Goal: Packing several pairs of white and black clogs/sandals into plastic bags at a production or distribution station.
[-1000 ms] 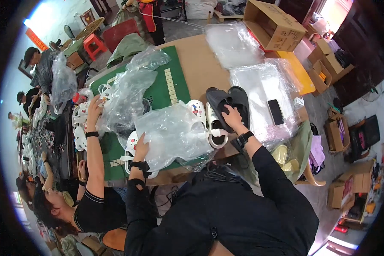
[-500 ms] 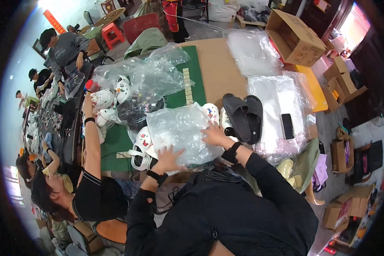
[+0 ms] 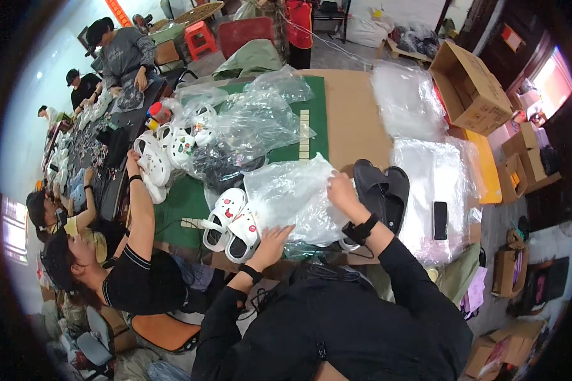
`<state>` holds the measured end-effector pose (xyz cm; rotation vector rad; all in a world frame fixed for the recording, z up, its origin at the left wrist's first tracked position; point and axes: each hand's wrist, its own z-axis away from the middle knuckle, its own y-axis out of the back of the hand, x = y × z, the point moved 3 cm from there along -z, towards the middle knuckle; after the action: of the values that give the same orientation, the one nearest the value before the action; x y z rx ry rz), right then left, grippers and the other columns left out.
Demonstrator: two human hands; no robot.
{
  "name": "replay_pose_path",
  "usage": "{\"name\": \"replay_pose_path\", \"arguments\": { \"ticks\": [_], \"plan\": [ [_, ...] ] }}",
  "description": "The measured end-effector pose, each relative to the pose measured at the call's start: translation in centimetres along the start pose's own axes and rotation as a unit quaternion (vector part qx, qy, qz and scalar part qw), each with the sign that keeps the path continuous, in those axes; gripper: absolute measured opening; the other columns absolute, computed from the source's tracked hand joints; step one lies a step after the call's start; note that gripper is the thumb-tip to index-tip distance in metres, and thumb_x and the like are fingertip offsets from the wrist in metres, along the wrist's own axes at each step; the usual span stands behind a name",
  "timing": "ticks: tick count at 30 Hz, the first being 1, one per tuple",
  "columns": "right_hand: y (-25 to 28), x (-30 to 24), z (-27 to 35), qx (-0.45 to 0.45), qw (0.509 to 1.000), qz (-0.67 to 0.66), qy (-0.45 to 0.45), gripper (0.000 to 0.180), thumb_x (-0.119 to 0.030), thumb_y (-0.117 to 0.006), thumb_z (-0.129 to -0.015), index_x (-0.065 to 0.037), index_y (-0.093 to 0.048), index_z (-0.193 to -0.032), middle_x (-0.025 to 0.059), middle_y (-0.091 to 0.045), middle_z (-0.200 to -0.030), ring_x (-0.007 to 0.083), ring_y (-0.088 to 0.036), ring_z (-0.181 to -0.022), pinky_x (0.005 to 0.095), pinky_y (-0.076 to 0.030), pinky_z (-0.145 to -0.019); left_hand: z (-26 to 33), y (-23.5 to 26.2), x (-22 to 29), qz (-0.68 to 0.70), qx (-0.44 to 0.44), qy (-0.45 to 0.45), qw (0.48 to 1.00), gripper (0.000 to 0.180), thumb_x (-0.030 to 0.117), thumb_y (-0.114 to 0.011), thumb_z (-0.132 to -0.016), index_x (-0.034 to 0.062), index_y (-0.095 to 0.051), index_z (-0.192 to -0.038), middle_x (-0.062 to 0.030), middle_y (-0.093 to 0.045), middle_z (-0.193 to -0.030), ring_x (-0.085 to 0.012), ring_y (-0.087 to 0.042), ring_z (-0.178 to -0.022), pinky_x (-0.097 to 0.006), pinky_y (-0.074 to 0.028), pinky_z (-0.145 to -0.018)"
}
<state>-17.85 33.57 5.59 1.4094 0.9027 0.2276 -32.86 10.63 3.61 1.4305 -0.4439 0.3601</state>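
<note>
- Left hand [image 3: 271, 247]: fingers stretched out, laid at the near edge of a clear plastic bag [image 3: 286, 190], just beside a pair of white clogs [image 3: 243, 230].
- Right hand [image 3: 344, 195]: fingers bent together, pinching the bag's right edge, near the black slippers [image 3: 380, 195].
- The bag lies on the table between clogs and slippers, partly over a green mat [image 3: 314, 98]; its film shows glare, with no lettering I can make out.
- The clogs carry small coloured charms, red ones the clearest; the phone [image 3: 440, 220] lies on a stack of clear bags [image 3: 416, 184], its screen dark.
- Writing: the open carton [image 3: 483, 114] has dark print on its side; a red-orange banner [image 3: 117, 11] bears characters, cut off by the upper edge; all too small to read.
</note>
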Motion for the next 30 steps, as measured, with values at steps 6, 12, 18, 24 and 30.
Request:
{"name": "replay_pose_path", "arguments": {
  "ticks": [6,12,18,24,30],
  "plan": [
    [3.3,-0.6,-4.0,-0.333,0.934,0.13,0.014,0.039,-0.04,-0.057,-0.077,-0.009,-0.064,-0.099,0.0161,-0.06,-0.102,0.035,-0.056,-0.096,0.0403,-0.045,-0.081,-0.3,-2.1,-0.2,-0.042,-0.084,0.01,0.996,0.067,0.005,-0.045,-0.077,0.0205,-0.02,-0.138,-0.0153,-0.039,-0.129,-0.0402,-0.035,-0.118,-0.058,-0.024,-0.095],
    [2.4,-7.0,-12.0,-0.207,0.95,-0.12,0.199,0.054,-0.033,-0.058,-0.08,-0.011,-0.042,-0.127,0.0192,-0.053,-0.115,0.037,-0.048,-0.107,0.041,-0.039,-0.091,0.8,-4.0,-0.7,-0.097,-0.042,0.031,0.994,0.069,0.011,-0.05,-0.077,0.0203,-0.02,-0.138,-0.0144,-0.038,-0.13,-0.0377,-0.033,-0.12,-0.055,-0.025,-0.095],
    [-6.9,-14.8,-17.7,-0.271,0.916,-0.252,0.158,0.066,-0.038,-0.058,-0.079,-0.022,-0.028,-0.136,0.0235,-0.016,-0.141,0.0423,-0.008,-0.131,0.0507,-0.018,-0.103,-0.1,-5.0,1.1,-0.135,-0.019,0.065,0.989,0.087,0.023,-0.066,-0.068,0.0145,-0.016,-0.139,-0.0153,-0.038,-0.13,-0.0382,-0.033,-0.12,-0.054,-0.024,-0.097],
    [-10.9,-18.0,-17.9,-0.317,0.945,-0.034,0.07,0.072,-0.049,-0.054,-0.077,-0.014,-0.031,-0.135,0.0172,-0.005,-0.145,0.0393,-0.002,-0.133,0.0619,-0.007,-0.1,2.3,-5.9,1.2,-0.147,0.045,0.091,0.984,0.092,0.028,-0.068,-0.065,0.0153,-0.016,-0.139,-0.0138,-0.039,-0.13,-0.0337,-0.036,-0.12,-0.052,-0.024,-0.098],
    [-9.8,-15.2,-20.2,-0.251,0.966,-0.06,-0.015,0.07,-0.043,-0.054,-0.078,-0.003,-0.033,-0.132,0.0166,-0.018,-0.142,0.0356,-0.019,-0.13,0.0623,-0.015,-0.099,3.6,-5.0,1.1,-0.107,0.055,0.103,0.987,0.085,0.019,-0.064,-0.067,0.0162,-0.018,-0.139,-0.0142,-0.042,-0.126,-0.0335,-0.039,-0.117,-0.051,-0.027,-0.097]
  ]
}}
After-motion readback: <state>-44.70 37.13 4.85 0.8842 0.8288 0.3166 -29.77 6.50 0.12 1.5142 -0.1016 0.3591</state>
